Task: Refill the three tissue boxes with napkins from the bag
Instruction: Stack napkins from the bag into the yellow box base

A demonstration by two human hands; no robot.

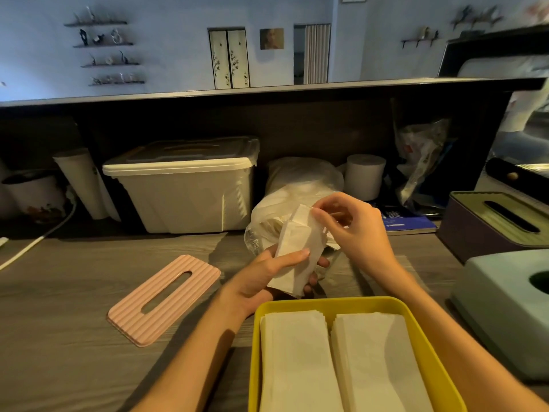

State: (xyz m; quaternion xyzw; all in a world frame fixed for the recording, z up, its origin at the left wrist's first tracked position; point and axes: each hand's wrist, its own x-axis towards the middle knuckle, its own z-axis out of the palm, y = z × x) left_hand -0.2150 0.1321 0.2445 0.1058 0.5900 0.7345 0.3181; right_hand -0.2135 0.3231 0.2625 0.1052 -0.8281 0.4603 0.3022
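Nearest the camera, a yellow box is sitting open on the wooden counter, holding two side-by-side stacks of napkins; its near end is cut off by the frame. Just beyond it, the left hand is gripping a small stack of folded napkins from below, thumb across the front, while the right hand is pinching the stack's upper edge. Behind them a clear plastic bag is lying, partly hidden by the hands. A pink ribbed lid is resting flat to the left. At right, a green box and a dark box with an olive lid are standing, both cropped. A white bin and paper roll are sitting against the dim back wall.
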